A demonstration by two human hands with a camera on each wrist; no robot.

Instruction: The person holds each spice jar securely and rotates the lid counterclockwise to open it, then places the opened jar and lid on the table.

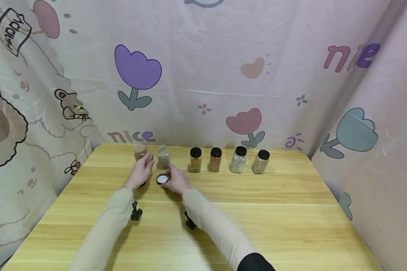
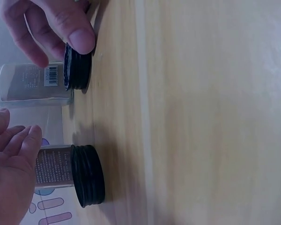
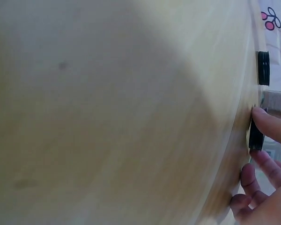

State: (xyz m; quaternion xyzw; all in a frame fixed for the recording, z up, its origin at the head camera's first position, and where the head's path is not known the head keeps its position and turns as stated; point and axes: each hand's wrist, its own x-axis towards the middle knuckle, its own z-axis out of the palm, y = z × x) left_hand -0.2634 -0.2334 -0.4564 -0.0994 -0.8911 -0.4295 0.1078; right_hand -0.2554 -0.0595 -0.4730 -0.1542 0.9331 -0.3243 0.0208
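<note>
A round black screw lid with a white inner face (image 1: 162,178) is in the right hand (image 1: 177,180), whose thumb and finger pinch its rim near the pale wooden tabletop (image 1: 257,229); whether it rests on the wood I cannot tell. The head view shows that white face, while the left wrist view brings out a barcode label (image 2: 51,76) on the uncapped clear glass jar of greyish contents (image 1: 163,158) behind it. The left wrist view also shows a 2nd ribbed black lid (image 2: 88,176), mostly hidden from the head camera, in front of an uncapped glass jar of brownish contents (image 1: 140,149). The left hand (image 1: 140,171) has its fingers loosely bent across that jar; I cannot tell whether they grip it. Farther right stand 4 upright black-lidded glass jars, holding yellow (image 1: 195,163), reddish-orange (image 1: 215,163), whitish (image 1: 238,163) and pale beige contents (image 1: 260,165). Behind hangs a pale flower-printed cloth (image 1: 196,45).
</note>
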